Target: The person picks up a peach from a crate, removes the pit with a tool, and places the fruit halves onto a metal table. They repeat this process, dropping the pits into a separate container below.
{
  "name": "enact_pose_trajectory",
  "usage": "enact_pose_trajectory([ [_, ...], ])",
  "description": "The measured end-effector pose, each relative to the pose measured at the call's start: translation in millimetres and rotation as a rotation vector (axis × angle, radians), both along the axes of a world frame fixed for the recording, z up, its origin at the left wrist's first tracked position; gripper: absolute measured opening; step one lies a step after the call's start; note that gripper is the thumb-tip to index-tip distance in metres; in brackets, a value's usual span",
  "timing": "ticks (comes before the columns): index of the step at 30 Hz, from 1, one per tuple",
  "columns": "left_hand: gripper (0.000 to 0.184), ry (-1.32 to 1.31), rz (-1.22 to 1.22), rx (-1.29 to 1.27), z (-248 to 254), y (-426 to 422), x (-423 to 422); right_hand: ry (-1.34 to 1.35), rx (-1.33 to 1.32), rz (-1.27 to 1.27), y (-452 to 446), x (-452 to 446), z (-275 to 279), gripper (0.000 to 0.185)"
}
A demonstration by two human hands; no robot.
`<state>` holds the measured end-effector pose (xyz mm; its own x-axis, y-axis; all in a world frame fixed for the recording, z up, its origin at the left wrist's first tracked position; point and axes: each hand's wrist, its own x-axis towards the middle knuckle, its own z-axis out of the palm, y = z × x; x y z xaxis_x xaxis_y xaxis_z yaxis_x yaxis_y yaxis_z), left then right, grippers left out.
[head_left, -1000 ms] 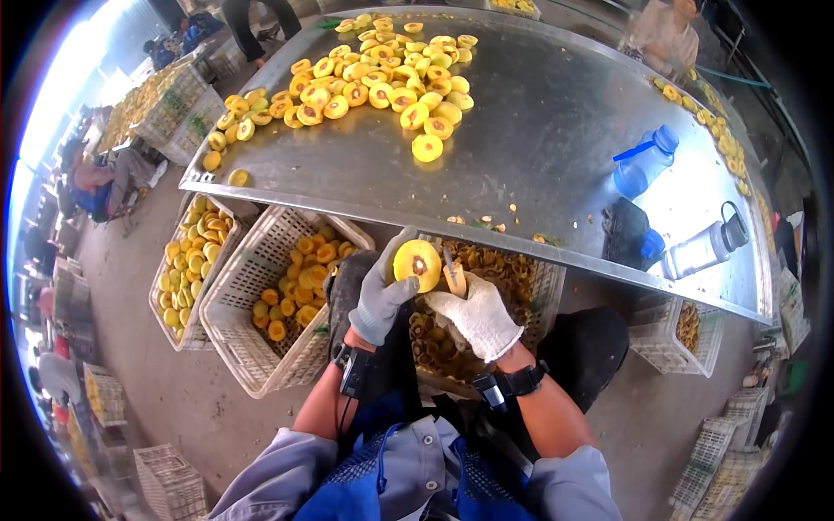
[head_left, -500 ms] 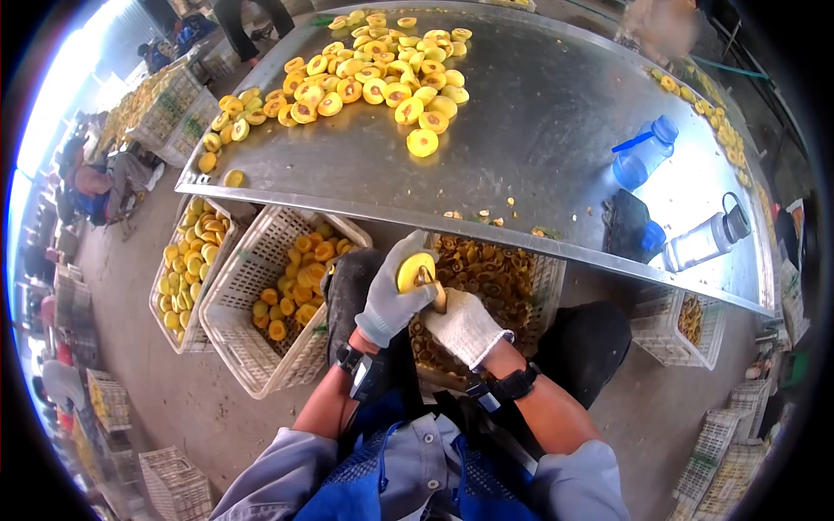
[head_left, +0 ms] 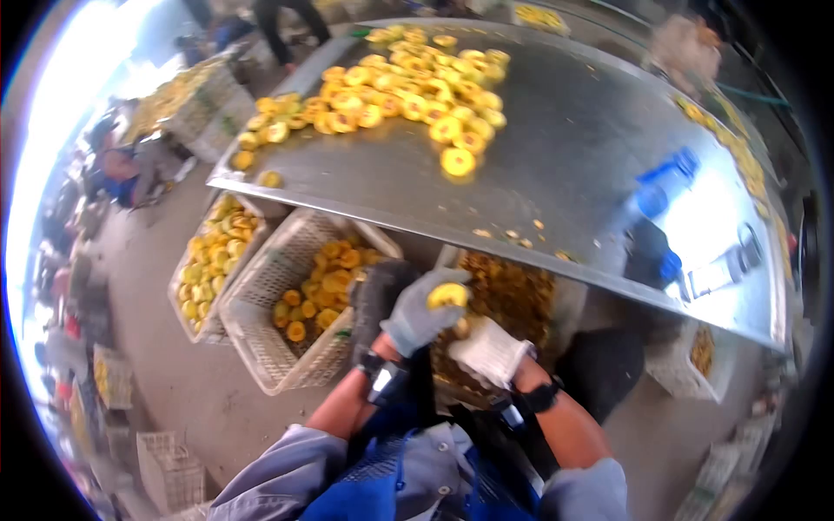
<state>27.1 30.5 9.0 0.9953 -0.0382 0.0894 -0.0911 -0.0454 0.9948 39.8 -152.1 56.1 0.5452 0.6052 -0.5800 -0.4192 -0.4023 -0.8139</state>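
Gloved in grey, my left hand (head_left: 424, 313) grips a yellow fruit half (head_left: 447, 296) above a crate of brown scraps (head_left: 512, 291). Close against it on the right is my right hand (head_left: 488, 349) in a white glove, its fingers closed round a tool whose tan handle (head_left: 461, 327) shows in part. The tool's tip is blurred and cannot be made out. Many halved yellow fruits (head_left: 391, 91) lie heaped on the metal table (head_left: 556, 139) in front.
Two crates of fruit halves (head_left: 252, 326) (head_left: 187, 321) stand at the left. A blue bottle (head_left: 665, 184), a dark bag (head_left: 647, 252) and a clear bottle (head_left: 721, 271) are on the table's right. One person (head_left: 686, 52) is beyond the table, another (head_left: 122, 165) at far left.
The view has shifted, so the table and crates appear further right and blurred. My hands have stayed together; the tool, raised and visible a second ago, is now mostly hidden by the fruit half and glove.
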Motion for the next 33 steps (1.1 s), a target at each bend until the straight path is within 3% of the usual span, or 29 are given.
enact_pose_trajectory([
  [2,0.046,-0.054,0.020,0.127,13.8,0.2,-6.3,-0.041,0.008,0.043,2.3,-2.7,-12.1,0.010],
  [4,0.044,-0.078,-0.047,0.094,7.7,6.5,-4.4,-0.097,-0.051,0.081,-3.1,-7.1,-18.5,0.011],
  [6,0.039,0.026,-0.138,0.106,16.8,13.0,-7.5,-0.156,-0.106,0.105,-4.8,-8.4,-18.7,0.011],
  [7,0.037,-0.086,-0.144,0.180,12.8,15.3,-7.3,-0.174,-0.128,0.132,6.0,-7.0,-9.0,0.011],
  [9,0.034,0.113,-0.149,0.044,17.6,39.8,-10.5,-0.194,-0.169,0.204,28.8,-5.6,13.3,0.009],
  [10,0.032,0.217,-0.148,0.164,24.9,13.7,-12.0,0.005,0.045,0.156,10.5,-7.4,-17.1,0.008],
  [11,0.029,0.200,-0.110,0.119,23.8,12.1,-14.1,0.224,0.242,0.108,-5.8,-6.9,-46.4,0.007],
  [13,0.028,0.177,0.055,0.003,24.4,-0.6,-23.5,0.294,-0.116,0.157,20.2,-19.5,57.9,0.011],
  [16,0.026,0.112,0.082,0.032,31.4,0.3,-34.0,0.621,0.144,0.293,-9.4,-10.4,-12.2,0.022],
  [19,0.025,0.096,0.013,0.039,24.8,7.9,-36.8,1.517,0.741,0.565,-18.4,7.4,-103.5,0.043],
  [22,0.028,0.137,-0.103,0.051,30.5,18.8,-38.4,1.117,0.385,0.589,-8.5,2.8,-62.6,0.053],
  [26,0.032,0.067,0.108,-0.251,23.4,3.7,-49.3,0.543,-0.036,0.566,-2.3,-9.9,5.8,0.067],
  [29,0.034,0.069,0.177,-0.151,46.0,3.1,-60.2,0.594,-0.009,0.654,-3.9,2.5,-14.7,0.069],
  [33,0.034,0.157,0.063,-0.041,63.0,20.8,-62.0,0.609,-0.042,0.631,15.6,-3.8,9.1,0.058],
])
